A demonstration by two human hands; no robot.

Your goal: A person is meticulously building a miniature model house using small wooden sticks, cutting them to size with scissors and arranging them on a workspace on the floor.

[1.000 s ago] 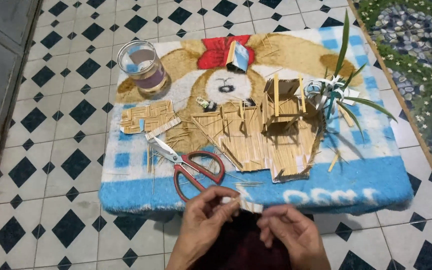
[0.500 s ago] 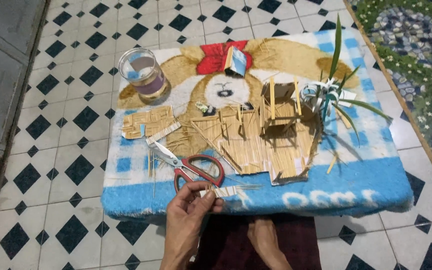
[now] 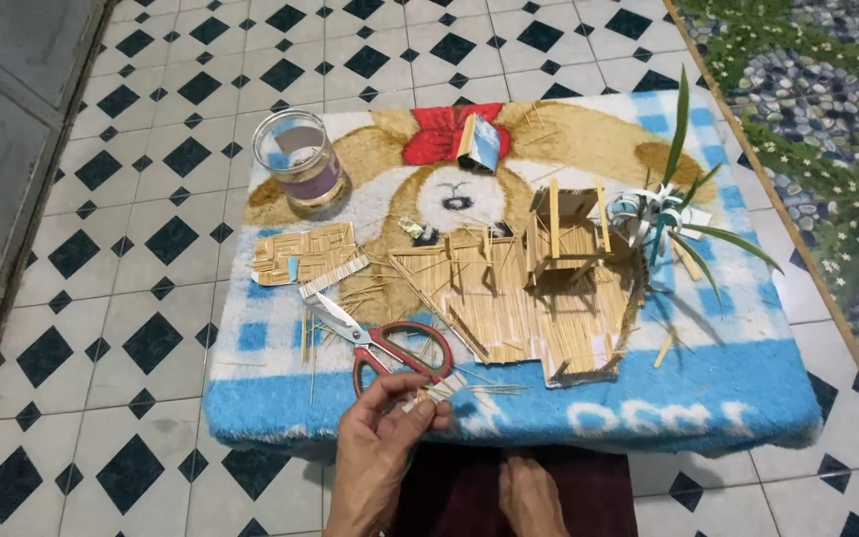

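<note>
**Stick strip pinched in my left hand, right hand down & idle**

My left hand has thumb & fingertips closed on a short strip of thin sticks, holding it just above the near edge of the blue mat, right by the handles of the red scissors. Grip is a light pinch, fingers nearly together, nothing else in it. My right hand rests low by my lap, fingers flat as far as I can see; it holds nothing.

Step, as I judge it: a small piece is being readied for the stick model. The little stick house stands on its flat stick base, w/ a paper-and-leaf plant beside it. A spare stick panel lies near the glass jar.

Next move, I'd say, calls for both hands: keep the strip flat so the sticks don't splay, & line it up square w/ the base edge
</note>
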